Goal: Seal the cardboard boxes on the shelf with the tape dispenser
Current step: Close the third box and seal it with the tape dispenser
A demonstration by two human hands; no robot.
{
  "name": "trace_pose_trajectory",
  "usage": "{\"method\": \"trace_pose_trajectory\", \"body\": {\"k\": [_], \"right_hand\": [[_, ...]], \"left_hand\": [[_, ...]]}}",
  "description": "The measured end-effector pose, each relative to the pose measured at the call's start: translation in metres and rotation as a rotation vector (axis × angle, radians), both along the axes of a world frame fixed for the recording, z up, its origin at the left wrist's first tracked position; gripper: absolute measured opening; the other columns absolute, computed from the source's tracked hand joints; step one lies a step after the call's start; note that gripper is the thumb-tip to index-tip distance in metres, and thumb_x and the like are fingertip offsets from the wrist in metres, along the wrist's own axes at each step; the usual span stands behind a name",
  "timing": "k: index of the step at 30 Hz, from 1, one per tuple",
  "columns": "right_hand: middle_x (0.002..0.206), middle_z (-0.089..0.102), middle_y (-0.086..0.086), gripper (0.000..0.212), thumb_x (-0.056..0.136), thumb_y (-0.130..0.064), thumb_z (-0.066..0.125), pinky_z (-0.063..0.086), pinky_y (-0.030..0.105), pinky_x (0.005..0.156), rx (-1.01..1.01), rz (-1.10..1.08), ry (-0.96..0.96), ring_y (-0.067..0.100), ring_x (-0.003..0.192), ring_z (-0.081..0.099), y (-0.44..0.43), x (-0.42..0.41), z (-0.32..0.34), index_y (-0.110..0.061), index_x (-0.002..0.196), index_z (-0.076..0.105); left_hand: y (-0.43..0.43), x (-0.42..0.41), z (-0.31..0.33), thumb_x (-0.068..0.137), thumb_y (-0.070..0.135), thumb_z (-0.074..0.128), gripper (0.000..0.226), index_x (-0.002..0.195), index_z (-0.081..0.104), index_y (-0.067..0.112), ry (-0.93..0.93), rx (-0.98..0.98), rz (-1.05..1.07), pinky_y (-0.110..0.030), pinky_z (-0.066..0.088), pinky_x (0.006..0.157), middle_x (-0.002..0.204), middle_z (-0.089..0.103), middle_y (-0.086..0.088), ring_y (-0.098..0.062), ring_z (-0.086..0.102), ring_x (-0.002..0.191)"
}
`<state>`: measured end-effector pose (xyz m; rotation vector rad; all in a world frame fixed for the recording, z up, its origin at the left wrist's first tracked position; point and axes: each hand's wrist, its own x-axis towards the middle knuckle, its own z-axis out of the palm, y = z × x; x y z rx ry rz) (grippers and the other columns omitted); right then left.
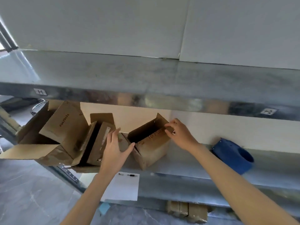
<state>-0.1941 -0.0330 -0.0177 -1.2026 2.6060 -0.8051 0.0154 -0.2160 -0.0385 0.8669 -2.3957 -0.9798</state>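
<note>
Overhead, the grey metal upper shelf beam point(162, 98) runs just above both hands and caps the bay. The open brown cardboard box point(152, 148) fills the gap between the left hand point(113, 148) and the right hand point(180, 133), which pinches its raised flap. Left of the left hand, a cluster of open brown cardboard boxes point(65, 132) with splayed flaps blocks passage. Right of the right hand, the grey metal shelf deck point(186, 161) lies bare up to the blue plastic tape dispenser point(232, 155), beyond the right forearm.
</note>
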Motion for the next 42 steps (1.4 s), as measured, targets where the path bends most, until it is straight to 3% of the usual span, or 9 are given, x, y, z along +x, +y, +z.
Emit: {"method": "trace_pose_trajectory", "body": {"k": [5,9,18,23,27,32,35,39,42], "right_hand": [[0.107,0.045,-0.007,0.029,0.100,-0.021,0.056,0.049,0.029,0.087,0.000,-0.131,-0.009,0.013,0.088,0.056,0.053,-0.006,0.002,-0.013,0.128,0.062],[0.107,0.046,-0.005,0.029,0.099,-0.018,0.058,0.052,0.035,0.091,-0.023,-0.208,-0.003,0.016,0.091,0.059,0.078,-0.008,0.000,-0.009,0.126,0.064],[0.139,0.043,-0.002,0.029,0.100,-0.026,0.057,0.042,0.029,0.100,-0.048,-0.052,-0.049,0.017,0.118,0.051,0.060,-0.012,0.003,-0.024,0.127,0.065],[0.140,0.046,0.006,0.036,0.099,-0.024,0.057,0.045,0.035,0.101,-0.011,-0.041,-0.076,0.023,0.114,0.056,0.037,-0.013,-0.003,-0.017,0.134,0.060],[0.118,0.055,0.004,0.038,0.100,-0.021,0.056,0.050,0.040,0.093,-0.019,-0.018,-0.090,0.021,0.100,0.058,0.031,-0.007,-0.003,-0.012,0.137,0.057],[0.118,0.059,0.004,0.035,0.100,-0.020,0.056,0.052,0.029,0.089,-0.051,-0.060,-0.063,0.014,0.096,0.057,0.058,0.002,-0.003,-0.013,0.133,0.060],[0.114,0.061,0.005,0.032,0.100,-0.021,0.057,0.050,0.033,0.090,-0.083,-0.123,-0.017,0.017,0.097,0.059,0.083,0.005,0.000,-0.013,0.130,0.063],[0.116,0.060,0.006,0.032,0.100,-0.020,0.056,0.049,0.030,0.089,-0.049,-0.169,-0.006,0.017,0.098,0.058,0.116,0.007,0.005,-0.012,0.130,0.063],[0.118,0.060,0.003,0.032,0.100,-0.022,0.056,0.044,0.021,0.084,-0.027,-0.214,-0.001,0.012,0.094,0.057,0.138,0.003,0.006,-0.014,0.130,0.064]], "left_hand": [[0.022,-0.046,0.001,0.089,0.036,0.070,0.065,0.145,0.040,0.022,0.161,0.197,-0.102,-0.029,0.053,0.095,0.139,0.049,-0.002,-0.014,0.062,0.112],[0.036,-0.067,0.009,0.092,0.025,0.069,0.059,0.144,0.043,0.020,0.268,0.248,-0.102,0.000,0.044,0.074,0.132,0.050,0.006,0.021,0.056,0.090],[0.037,-0.058,0.006,0.092,0.025,0.069,0.060,0.146,0.043,0.021,0.237,0.215,-0.044,-0.003,0.043,0.077,0.140,0.051,-0.002,-0.015,0.061,0.111],[0.036,-0.045,0.003,0.092,0.024,0.070,0.064,0.149,0.040,0.020,0.196,0.233,-0.018,0.000,0.040,0.077,0.141,0.049,-0.002,-0.008,0.057,0.110],[0.040,-0.037,0.002,0.091,0.025,0.071,0.067,0.149,0.039,0.021,0.186,0.219,-0.011,-0.020,0.036,0.098,0.144,0.049,0.000,-0.005,0.047,0.121],[0.050,-0.047,0.011,0.092,0.015,0.069,0.062,0.147,0.042,0.025,0.247,0.143,-0.045,-0.022,0.038,0.099,0.138,0.051,0.003,-0.008,0.051,0.120],[0.058,-0.059,0.016,0.093,0.013,0.067,0.060,0.146,0.043,0.027,0.239,0.112,-0.104,-0.023,0.037,0.102,0.138,0.050,0.003,-0.008,0.047,0.121],[0.076,-0.076,0.011,0.093,0.009,0.065,0.060,0.147,0.043,0.026,0.201,0.206,-0.164,-0.038,0.041,0.111,0.143,0.051,-0.002,-0.017,0.053,0.126],[0.096,-0.094,0.012,0.094,0.003,0.062,0.060,0.148,0.042,0.022,0.176,0.283,-0.206,-0.027,0.041,0.105,0.143,0.049,0.000,-0.011,0.053,0.117]]}}
